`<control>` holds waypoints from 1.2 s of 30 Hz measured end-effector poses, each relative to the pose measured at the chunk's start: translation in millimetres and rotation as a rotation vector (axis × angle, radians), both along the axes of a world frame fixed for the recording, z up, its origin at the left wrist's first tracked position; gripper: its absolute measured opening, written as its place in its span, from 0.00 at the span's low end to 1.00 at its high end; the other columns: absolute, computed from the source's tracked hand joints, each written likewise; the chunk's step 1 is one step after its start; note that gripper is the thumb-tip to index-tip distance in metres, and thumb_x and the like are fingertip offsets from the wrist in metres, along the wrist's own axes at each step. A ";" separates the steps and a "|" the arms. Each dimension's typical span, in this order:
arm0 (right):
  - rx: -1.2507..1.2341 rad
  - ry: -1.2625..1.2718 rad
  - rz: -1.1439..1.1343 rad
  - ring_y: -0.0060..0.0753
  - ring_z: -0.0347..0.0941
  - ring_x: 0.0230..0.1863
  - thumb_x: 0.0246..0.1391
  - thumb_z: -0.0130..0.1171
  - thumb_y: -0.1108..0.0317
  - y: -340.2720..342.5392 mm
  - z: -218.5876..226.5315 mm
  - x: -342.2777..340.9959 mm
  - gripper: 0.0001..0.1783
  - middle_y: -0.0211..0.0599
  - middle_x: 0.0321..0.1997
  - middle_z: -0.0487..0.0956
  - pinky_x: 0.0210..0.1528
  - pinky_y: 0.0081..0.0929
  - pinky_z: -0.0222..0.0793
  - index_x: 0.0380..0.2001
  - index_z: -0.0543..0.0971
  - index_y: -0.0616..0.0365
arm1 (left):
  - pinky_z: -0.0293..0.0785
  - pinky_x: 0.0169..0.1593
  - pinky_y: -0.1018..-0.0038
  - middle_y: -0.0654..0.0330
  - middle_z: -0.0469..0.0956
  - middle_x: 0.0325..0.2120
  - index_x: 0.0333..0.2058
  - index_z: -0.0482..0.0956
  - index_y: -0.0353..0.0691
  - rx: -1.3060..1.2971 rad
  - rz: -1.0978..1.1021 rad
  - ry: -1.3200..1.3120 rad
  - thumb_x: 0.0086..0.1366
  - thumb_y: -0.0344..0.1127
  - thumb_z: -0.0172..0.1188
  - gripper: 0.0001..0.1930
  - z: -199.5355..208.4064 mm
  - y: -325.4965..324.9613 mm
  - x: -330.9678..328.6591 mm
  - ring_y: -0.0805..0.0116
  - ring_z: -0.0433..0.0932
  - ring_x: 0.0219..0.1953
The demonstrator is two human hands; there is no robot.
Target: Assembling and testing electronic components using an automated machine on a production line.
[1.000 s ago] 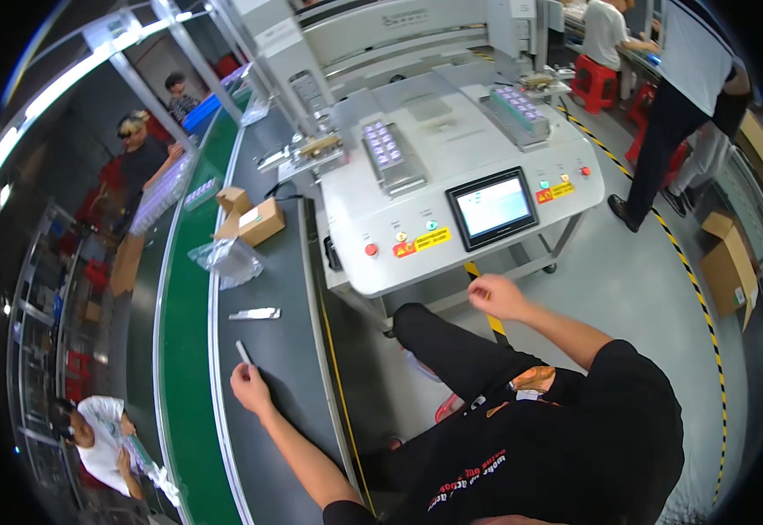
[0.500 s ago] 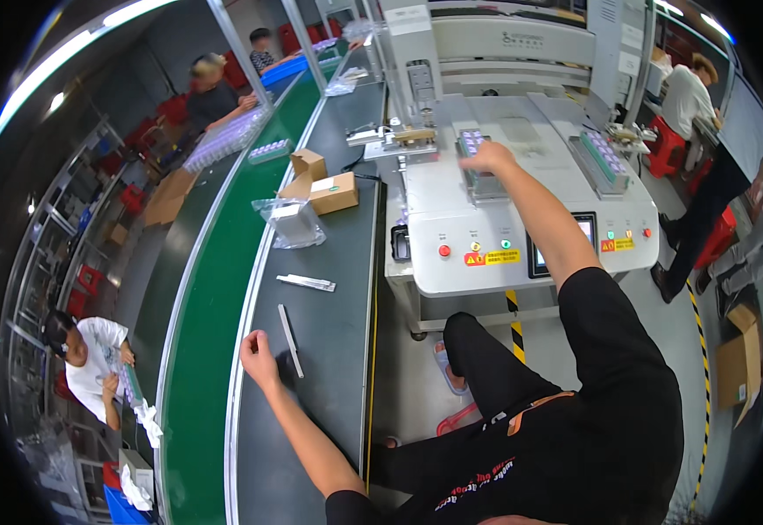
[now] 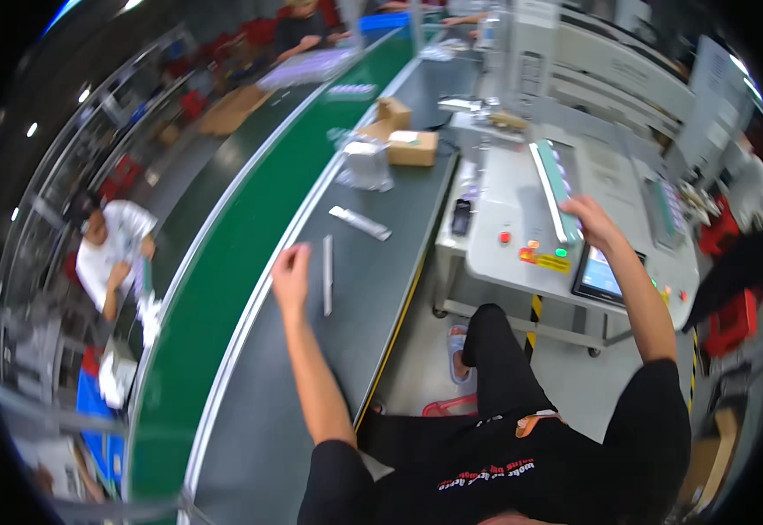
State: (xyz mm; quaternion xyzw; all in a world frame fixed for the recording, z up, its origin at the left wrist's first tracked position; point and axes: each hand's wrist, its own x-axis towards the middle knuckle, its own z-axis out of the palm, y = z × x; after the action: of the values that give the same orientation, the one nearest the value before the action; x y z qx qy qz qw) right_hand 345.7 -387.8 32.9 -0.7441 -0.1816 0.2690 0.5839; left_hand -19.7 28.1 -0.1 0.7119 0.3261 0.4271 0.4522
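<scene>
My right hand (image 3: 593, 223) is closed on the near end of a long teal-and-white battery pack (image 3: 555, 185) with purple along one side. The pack is held tilted above the front of the white machine table (image 3: 495, 188). My left hand (image 3: 291, 267) hovers over the dark bench by the green belt, fingers drawn together; anything small between them cannot be made out. Beside it a thin grey strip (image 3: 328, 276) lies on the bench, and a second, wider strip (image 3: 360, 222) lies farther off. Another teal-and-purple pack (image 3: 664, 210) sits in a holder on the table's right.
An open cardboard box (image 3: 412, 149) and a plastic-wrapped white block (image 3: 366, 166) stand on the bench. The green conveyor belt (image 3: 224, 262) runs along its left. A touch screen (image 3: 604, 273) and buttons edge the machine. A co-worker in white (image 3: 114, 254) is across the belt.
My right hand has lifted the battery pack from the machine's left holder and brought it nearer. My left hand remains raised by the strip. The whole view has swung left.
</scene>
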 end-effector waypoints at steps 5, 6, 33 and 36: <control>0.017 -0.073 0.471 0.25 0.70 0.38 0.40 0.66 0.58 60.9 5.1 -122.5 0.29 0.34 0.38 0.75 0.44 0.23 0.66 0.44 0.74 0.64 | 0.66 0.33 0.84 0.68 0.76 0.25 0.33 0.79 0.35 -0.060 -0.147 -0.291 0.61 0.35 0.60 0.09 34.0 -49.1 -14.1 0.82 0.71 0.28; -0.028 -0.033 0.584 0.25 0.70 0.39 0.39 0.68 0.59 84.8 5.2 -148.8 0.30 0.35 0.38 0.75 0.43 0.23 0.66 0.45 0.74 0.64 | 0.67 0.33 0.83 0.66 0.76 0.27 0.33 0.79 0.35 -0.047 -0.157 -0.255 0.60 0.33 0.60 0.07 37.0 -58.1 -30.5 0.80 0.72 0.29; 0.626 -0.984 0.746 0.48 0.70 0.38 0.47 0.54 0.58 252.2 -127.5 -315.9 0.16 0.44 0.34 0.74 0.40 0.43 0.66 0.33 0.72 0.61 | 0.71 0.38 0.69 0.54 0.74 0.30 0.38 0.74 0.34 0.575 -0.355 0.741 0.37 0.44 0.70 0.29 -44.6 -82.9 -263.7 0.59 0.74 0.33; 0.580 -0.981 0.525 0.41 0.68 0.38 0.48 0.52 0.63 253.2 -140.5 -327.1 0.08 0.36 0.33 0.71 0.43 0.35 0.62 0.27 0.72 0.57 | 0.65 0.52 0.58 0.44 0.71 0.44 0.53 0.67 0.37 0.446 -0.195 1.085 0.48 0.56 0.65 0.39 -36.4 -97.1 -256.2 0.46 0.69 0.48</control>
State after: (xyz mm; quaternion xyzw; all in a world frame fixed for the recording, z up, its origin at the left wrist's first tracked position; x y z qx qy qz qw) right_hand 18.6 -134.6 -107.6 -0.5227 -0.6709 -0.0297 0.5251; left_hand -275.8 -69.1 -36.5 0.9330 0.3461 0.0172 0.0975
